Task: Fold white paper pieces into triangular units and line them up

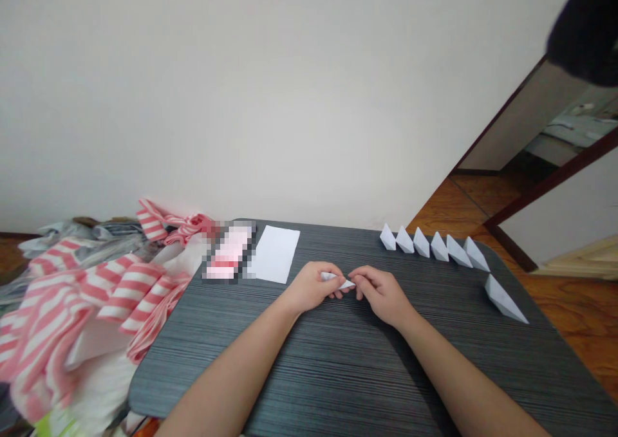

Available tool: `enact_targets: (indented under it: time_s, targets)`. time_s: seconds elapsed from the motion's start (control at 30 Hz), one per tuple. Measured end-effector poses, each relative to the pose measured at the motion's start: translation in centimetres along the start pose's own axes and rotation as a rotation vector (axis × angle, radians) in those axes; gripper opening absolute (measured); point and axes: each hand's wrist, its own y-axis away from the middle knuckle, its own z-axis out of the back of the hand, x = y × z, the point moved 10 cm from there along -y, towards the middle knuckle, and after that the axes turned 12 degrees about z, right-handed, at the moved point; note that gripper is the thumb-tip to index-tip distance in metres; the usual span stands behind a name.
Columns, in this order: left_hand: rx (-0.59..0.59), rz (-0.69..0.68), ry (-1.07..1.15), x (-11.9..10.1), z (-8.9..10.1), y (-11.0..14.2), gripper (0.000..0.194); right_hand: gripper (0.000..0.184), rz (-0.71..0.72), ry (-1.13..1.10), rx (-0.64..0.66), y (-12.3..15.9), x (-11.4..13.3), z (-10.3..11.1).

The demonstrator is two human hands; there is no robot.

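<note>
Against a plain off-white wall (pixel 241 89), a dark grey wood-grain tabletop (pixel 290 372) was viewed from above, with a wooden floor (pixel 570 315) visible beyond its right side. Near the middle of the table, a small folded white paper piece (pixel 338 281) was held between the two hands, its narrow end showing between them. It was pinched by the thumb and fingers of the left hand (pixel 311 287), and its other end appeared to be gripped by the closed fingertips of the right hand (pixel 379 293), though that contact was partly hidden. Neither hand was spread, and the two were brought almost together. Seven folded white paper boats (pixel 439 247) had been set in a curving row along the far right part of the table, with the last placed nearer its right edge. As far as could be judged, those seven were complete, one piece was in hand, and a flat rectangular sheet of white paper (pixel 275 253) was left unfolded beyond the left hand. Beside that sheet, a pixelated pink-and-white item (pixel 226 251) could not be identified, while pink-and-white striped plastic bags (pixel 96 302) were heaped at the table's left side.
</note>
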Motion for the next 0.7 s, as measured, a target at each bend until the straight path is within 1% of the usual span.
enact_targets:
  time_s: [0.07,0.13,0.23,0.4,0.7]
  targets:
    - [-0.005,-0.005,-0.016,-0.1,0.0,0.0,0.021,0.021,0.026,0.07,0.06,-0.2,0.4,-0.5]
    - [-0.013,-0.009,-0.024,-0.1,0.0,0.0,0.02,0.022,0.059,0.119,0.085,-0.5,1.0,-0.7]
    - [-0.024,0.0,-0.021,0.1,0.1,0.0,0.019,0.021,0.088,0.155,0.093,-0.7,1.4,-0.7]
    - [-0.004,0.007,-0.039,0.1,-0.2,0.0,0.02,0.02,0.109,0.163,0.121,-0.6,1.3,-0.8]
    - [-0.014,-0.005,-0.054,-0.3,-0.1,0.2,0.019,0.019,0.097,0.142,0.108,-0.7,1.5,-0.9]
